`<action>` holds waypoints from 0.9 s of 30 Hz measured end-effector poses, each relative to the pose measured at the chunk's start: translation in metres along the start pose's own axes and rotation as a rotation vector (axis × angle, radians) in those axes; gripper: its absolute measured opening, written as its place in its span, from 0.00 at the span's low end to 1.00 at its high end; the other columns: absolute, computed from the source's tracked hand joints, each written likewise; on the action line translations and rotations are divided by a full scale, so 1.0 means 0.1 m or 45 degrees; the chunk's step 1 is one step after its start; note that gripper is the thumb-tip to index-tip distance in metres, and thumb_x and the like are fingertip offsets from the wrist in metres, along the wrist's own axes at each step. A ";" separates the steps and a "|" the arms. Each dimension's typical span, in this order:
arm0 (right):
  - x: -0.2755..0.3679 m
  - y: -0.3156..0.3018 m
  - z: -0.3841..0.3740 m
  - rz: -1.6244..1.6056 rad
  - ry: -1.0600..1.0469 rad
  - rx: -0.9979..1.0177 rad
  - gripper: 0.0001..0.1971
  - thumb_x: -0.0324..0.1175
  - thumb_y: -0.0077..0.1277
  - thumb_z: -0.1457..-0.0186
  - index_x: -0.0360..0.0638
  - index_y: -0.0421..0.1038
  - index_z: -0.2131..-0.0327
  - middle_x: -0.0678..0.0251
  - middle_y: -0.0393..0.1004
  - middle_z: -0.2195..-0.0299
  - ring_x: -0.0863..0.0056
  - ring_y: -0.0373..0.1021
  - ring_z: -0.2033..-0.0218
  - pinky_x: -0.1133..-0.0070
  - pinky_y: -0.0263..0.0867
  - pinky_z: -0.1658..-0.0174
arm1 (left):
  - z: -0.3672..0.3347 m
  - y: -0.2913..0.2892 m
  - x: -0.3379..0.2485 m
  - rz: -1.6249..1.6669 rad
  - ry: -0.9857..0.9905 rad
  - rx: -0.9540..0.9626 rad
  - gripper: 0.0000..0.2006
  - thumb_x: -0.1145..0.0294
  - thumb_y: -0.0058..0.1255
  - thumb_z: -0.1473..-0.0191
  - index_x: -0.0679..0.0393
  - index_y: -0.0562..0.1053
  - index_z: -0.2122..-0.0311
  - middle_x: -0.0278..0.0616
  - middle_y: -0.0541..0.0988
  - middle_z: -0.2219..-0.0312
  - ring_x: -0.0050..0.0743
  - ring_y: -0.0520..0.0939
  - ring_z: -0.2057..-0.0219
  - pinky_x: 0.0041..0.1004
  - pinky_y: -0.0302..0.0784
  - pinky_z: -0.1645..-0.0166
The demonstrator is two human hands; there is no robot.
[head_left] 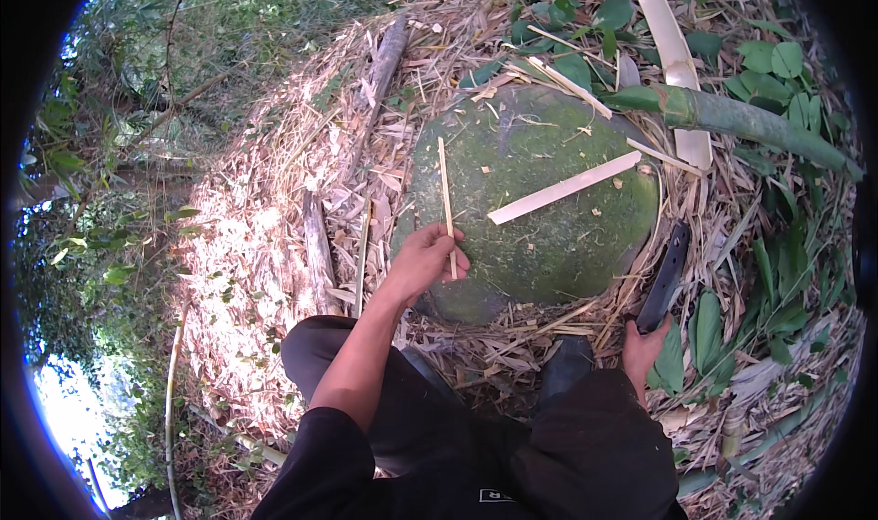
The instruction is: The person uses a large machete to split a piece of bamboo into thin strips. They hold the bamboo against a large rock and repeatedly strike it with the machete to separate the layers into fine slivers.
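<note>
My left hand (430, 259) pinches a thin, pale bamboo strip (445, 186) near its lower end, over the left side of a large, mossy green rock (567, 255). The strip points away from me, almost straight. Low on the right, beside the rock, my right hand (644, 344) is closed round the near end of a long, dark, knife-like tool (665, 278). Whether its dark length is a bare blade or a sheath, I cannot tell. A wider, flat bamboo strip (564, 188) lies slanted across the rock top, touching neither hand.
A green bamboo pole (759, 127) crosses a broad split piece of bamboo (672, 53) at the far right. Smaller splinters (572, 87) lie by the rock's far edge. Dry leaves (247, 273) cover the ground; a weathered log (380, 76) lies far left. Green leafy plants (791, 282) fill the right.
</note>
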State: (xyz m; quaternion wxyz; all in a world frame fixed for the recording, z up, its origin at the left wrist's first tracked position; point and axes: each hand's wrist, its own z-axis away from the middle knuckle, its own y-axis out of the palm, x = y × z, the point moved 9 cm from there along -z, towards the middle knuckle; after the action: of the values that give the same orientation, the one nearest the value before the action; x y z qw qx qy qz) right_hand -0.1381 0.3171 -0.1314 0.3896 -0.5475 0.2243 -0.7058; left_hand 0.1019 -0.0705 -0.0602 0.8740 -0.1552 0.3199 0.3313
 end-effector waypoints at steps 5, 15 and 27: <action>0.06 -0.01 0.01 0.057 0.064 0.011 0.43 0.30 0.55 0.56 0.30 0.46 0.38 0.33 0.66 0.50 0.40 0.65 0.48 0.63 0.58 0.44 | -0.01 0.00 0.00 -0.017 0.010 -0.005 0.12 0.71 0.36 0.39 0.62 0.68 0.54 0.41 0.80 0.74 0.26 0.81 0.74 0.23 0.75 0.69; 0.06 -0.02 0.02 0.089 0.043 -0.024 0.42 0.30 0.55 0.56 0.31 0.46 0.38 0.33 0.68 0.52 0.40 0.66 0.50 0.62 0.60 0.46 | -0.02 0.02 0.00 -0.044 0.023 0.008 0.12 0.70 0.34 0.39 0.61 0.67 0.54 0.41 0.80 0.73 0.26 0.81 0.73 0.24 0.74 0.67; 0.08 -0.02 0.04 0.120 0.069 -0.002 0.44 0.30 0.56 0.56 0.34 0.46 0.37 0.33 0.70 0.56 0.40 0.69 0.53 0.62 0.61 0.47 | -0.02 0.00 0.01 -0.029 0.012 -0.043 0.10 0.68 0.35 0.38 0.60 0.67 0.56 0.41 0.79 0.73 0.28 0.81 0.72 0.24 0.75 0.67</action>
State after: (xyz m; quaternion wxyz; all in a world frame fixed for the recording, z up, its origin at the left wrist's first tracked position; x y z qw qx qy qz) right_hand -0.1356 0.3119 -0.1237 0.4157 -0.5171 0.2608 -0.7013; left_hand 0.1017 -0.0708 -0.0626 0.8735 -0.1750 0.3168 0.3257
